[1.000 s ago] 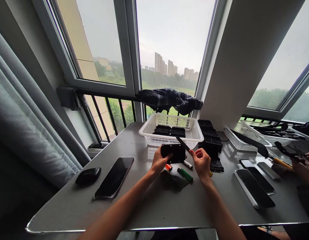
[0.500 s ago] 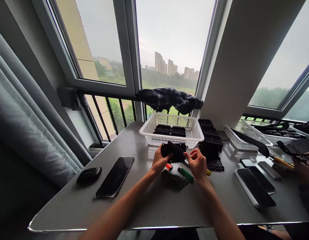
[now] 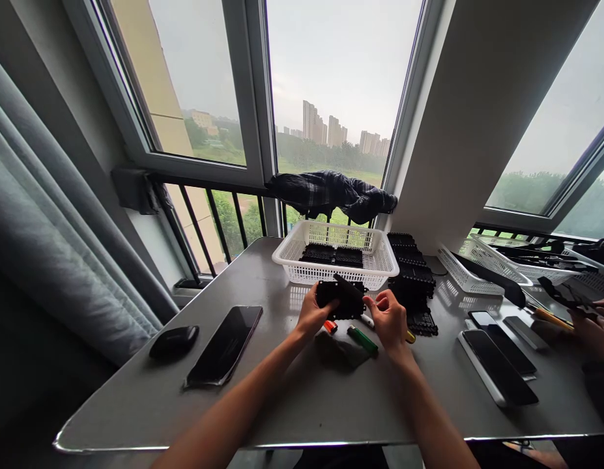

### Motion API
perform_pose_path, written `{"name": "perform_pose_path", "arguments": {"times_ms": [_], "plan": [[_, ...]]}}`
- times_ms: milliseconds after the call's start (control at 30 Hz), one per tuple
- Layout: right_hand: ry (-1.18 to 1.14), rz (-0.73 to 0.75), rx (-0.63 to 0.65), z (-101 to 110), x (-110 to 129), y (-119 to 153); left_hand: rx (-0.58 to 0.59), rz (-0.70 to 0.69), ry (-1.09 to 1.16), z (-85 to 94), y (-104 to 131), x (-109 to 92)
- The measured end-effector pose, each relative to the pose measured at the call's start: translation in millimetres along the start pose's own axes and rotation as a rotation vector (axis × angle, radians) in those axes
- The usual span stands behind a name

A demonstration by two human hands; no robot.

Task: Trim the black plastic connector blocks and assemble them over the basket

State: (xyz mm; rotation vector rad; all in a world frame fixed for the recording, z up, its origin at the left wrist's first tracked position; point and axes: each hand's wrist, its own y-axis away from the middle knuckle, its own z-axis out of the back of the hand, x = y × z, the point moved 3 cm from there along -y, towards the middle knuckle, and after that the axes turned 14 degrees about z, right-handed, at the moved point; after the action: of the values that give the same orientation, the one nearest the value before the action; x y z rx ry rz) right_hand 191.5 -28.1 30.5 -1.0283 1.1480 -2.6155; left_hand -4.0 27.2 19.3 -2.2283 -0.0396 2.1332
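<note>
Grip: left hand clasping black notched rectangular panel, right hand pinching flat black strip; shallow pinch risks slipping.

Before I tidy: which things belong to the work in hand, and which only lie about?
Seemingly in the work:
- black plate in left hand
- dark strip in right hand
- black pieces in white basket

Seemingly lying about:
- phone at left
- black case
- plaid cloth
</note>
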Motion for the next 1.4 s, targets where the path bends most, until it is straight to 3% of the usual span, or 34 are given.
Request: {"name": "perform_pose_path", "arguments": {"times_ms": [167, 400, 633, 867, 1100, 1267, 1400], "plan": [[0.013, -0.040, -0.092, 9, -4, -3, -0.004, -0.019, -0.044, 1.3, -1, 0], [-0.041, 0.057, 0.060, -10, 5, 6, 0.006, -0.014, -0.071, -1.0, 0, 1], [0.057, 0.001, -0.051, 4, -2, 0, -0.010, -0.028, -0.069, 0.8, -2, 1], [-0.036, 0.099, 0.114, -15, 15, 8, 0.055, -0.015, -0.110, -3.5, -1, 10], [-0.025, -0.006, -0.032, 2, 0, 2, 0.001, -0.046, -0.097, -0.7, 1, 0], [-0.084, 0.092, 0.079, -10, 16, 8, -0.008, -0.027, -0.159, -1.3, 1, 4], [-0.017, 0.081, 0.102, -10, 14, 7, 0.025, -0.012, -0.060, -3.9, 1, 5]]}}
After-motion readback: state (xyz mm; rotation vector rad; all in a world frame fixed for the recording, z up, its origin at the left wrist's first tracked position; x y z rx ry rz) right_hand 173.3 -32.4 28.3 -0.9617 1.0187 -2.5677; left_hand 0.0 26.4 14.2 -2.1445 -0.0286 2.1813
